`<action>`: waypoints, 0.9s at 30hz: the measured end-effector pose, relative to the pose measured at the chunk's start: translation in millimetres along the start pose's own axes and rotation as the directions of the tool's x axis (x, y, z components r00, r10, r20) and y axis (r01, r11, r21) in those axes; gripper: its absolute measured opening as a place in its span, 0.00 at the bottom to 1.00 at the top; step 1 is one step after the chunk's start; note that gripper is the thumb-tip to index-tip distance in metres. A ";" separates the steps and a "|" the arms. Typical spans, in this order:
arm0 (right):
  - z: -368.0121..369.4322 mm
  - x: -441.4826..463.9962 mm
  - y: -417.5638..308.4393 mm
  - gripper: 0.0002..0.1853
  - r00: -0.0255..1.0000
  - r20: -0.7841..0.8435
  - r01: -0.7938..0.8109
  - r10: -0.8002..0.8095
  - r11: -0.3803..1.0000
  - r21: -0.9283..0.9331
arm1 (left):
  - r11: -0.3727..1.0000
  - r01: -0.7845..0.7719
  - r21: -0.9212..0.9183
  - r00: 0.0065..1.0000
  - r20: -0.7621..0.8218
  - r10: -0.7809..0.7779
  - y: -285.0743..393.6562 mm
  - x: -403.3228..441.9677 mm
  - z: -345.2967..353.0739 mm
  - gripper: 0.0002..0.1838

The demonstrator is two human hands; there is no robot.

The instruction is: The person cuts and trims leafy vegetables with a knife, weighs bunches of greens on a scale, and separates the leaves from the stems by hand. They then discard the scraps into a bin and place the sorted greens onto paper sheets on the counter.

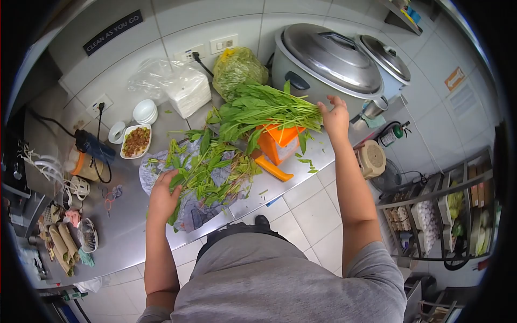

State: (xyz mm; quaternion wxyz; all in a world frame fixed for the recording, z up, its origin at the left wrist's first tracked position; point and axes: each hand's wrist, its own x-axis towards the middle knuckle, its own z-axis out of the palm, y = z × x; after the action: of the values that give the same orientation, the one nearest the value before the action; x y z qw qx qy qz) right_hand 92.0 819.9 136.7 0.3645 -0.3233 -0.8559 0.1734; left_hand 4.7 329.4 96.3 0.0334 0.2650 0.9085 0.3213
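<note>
A bundle of long-stemmed leafy greens (269,110) lies across the top of an orange kitchen scale (276,144), its stem ends pointing right. My right hand (336,116) is at those stem ends with fingers apart, at most touching them. Left of the scale, loose sprigs and trimmings (215,167) are heaped over a crumpled greyish plastic bag (195,214). My left hand (164,194) is at the left side of this heap, fingers curled with leaves between thumb and forefinger. An orange tray-like piece (273,168) sticks out from the scale toward the counter edge.
Behind the greens stand a tied bag of vegetables (237,72), a white stack in plastic (189,94) and a large lidded cooker (328,64). A dish of chopped food (135,141) and white bowls (145,111) sit at left. Leaf scraps dot the steel counter (126,231).
</note>
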 end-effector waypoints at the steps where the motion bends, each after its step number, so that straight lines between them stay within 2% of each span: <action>1: -5.7 -3.8 0.0 0.21 1.000 -0.003 -0.011 0.011 1.000 -0.004 | 1.000 0.004 0.010 1.000 -0.010 -0.004 1.7 -0.1 0.7 0.23; 3: -16.1 -12.4 1.5 0.18 0.961 -0.197 0.181 -0.196 0.979 -0.093 | 0.999 -0.022 0.042 1.000 -0.010 0.022 -5.2 -0.3 3.8 0.22; 4: -24.9 -18.6 -2.7 0.16 0.899 -0.311 0.303 -0.309 0.951 -0.068 | 0.997 -0.041 0.072 0.999 -0.020 0.042 -10.0 -1.5 5.9 0.22; 5: -32.2 -31.2 -9.4 0.16 0.903 -0.307 0.293 -0.299 0.954 -0.066 | 0.996 -0.041 0.078 0.999 -0.010 0.041 -15.4 -3.3 9.3 0.22; 7: -40.4 -70.7 -29.2 0.16 0.965 -0.202 0.227 -0.167 0.918 0.326 | 0.988 0.102 0.120 0.988 0.107 -0.115 -29.4 -9.1 18.3 0.21; 8: -34.9 -96.0 -33.6 0.14 0.968 -0.083 0.252 -0.238 0.898 0.361 | 0.985 0.114 0.129 0.986 0.103 -0.128 -32.1 -14.5 24.7 0.21; 9: -25.4 -123.2 -36.2 0.12 0.949 0.036 0.274 -0.314 0.873 0.404 | 0.983 0.113 0.145 0.967 0.210 -0.143 -31.2 -22.4 33.4 0.20; 10: -14.6 -147.0 -39.3 0.15 0.905 0.219 0.257 -0.364 0.880 0.399 | 0.980 0.116 0.159 0.937 0.309 -0.161 -30.7 -31.0 41.5 0.19; 11: -1.2 -165.8 -39.8 0.17 0.825 0.392 0.250 -0.406 0.886 0.392 | 0.978 0.054 0.200 0.932 0.342 -0.121 -29.7 -41.6 50.2 0.18; 12: 15.3 -180.5 -34.5 0.17 0.816 0.394 0.253 -0.423 0.874 0.414 | 0.971 -0.009 0.238 0.922 0.378 -0.084 -30.8 -53.5 58.7 0.17; 14: 51.1 -201.5 -18.7 0.25 0.801 0.482 0.369 -0.356 0.927 0.071 | 0.971 -0.006 0.241 0.946 0.316 -0.073 -41.7 -73.8 73.6 0.16; 15: 66.6 -205.7 -13.2 0.25 0.793 0.486 0.375 -0.367 0.923 0.086 | 0.973 -0.025 0.230 0.963 0.267 -0.038 -50.9 -81.4 82.3 0.14; 16: 77.8 -208.4 -11.2 0.28 0.796 0.534 0.309 -0.285 0.950 0.047 | 0.978 0.004 0.208 0.970 0.238 -0.054 -63.2 -84.5 87.3 0.10; 17: 86.7 -211.2 -7.8 0.31 0.791 0.578 0.244 -0.200 0.970 0.001 | 0.978 0.017 0.210 0.971 0.232 -0.066 -77.2 -89.6 88.1 0.10; 19: 91.6 -210.2 -12.1 0.31 0.775 0.594 0.216 -0.217 0.974 0.074 | 0.961 0.090 0.261 0.964 0.220 -0.150 -87.9 -96.5 82.1 0.07; 21: 93.2 -208.8 -19.1 0.31 0.757 0.609 0.187 -0.238 0.971 0.148 | 0.956 0.113 0.271 0.970 0.176 -0.165 -100.7 -105.2 72.0 0.08; 23: 81.7 -209.4 -30.3 0.31 0.771 0.563 0.135 -0.298 0.940 0.312 | 0.956 0.116 0.270 0.973 0.161 -0.164 -113.6 -115.0 61.3 0.08; 25: 68.9 -208.5 -41.3 0.30 0.761 0.550 0.160 -0.343 0.922 0.354 | 0.951 0.188 0.247 0.963 0.144 -0.228 -116.8 -119.8 53.4 0.09; 27: 55.7 -208.6 -57.2 0.28 0.755 0.575 0.141 -0.317 0.934 0.329 | 0.975 0.164 0.148 0.970 0.155 -0.186 -111.0 -119.3 48.5 0.13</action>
State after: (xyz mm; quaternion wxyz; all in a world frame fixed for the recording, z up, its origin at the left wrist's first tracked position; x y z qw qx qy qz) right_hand 136.1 632.8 22.9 0.1220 -0.0884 -0.9296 0.3363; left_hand 67.1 224.4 -21.9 0.1201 0.2113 0.9419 0.2320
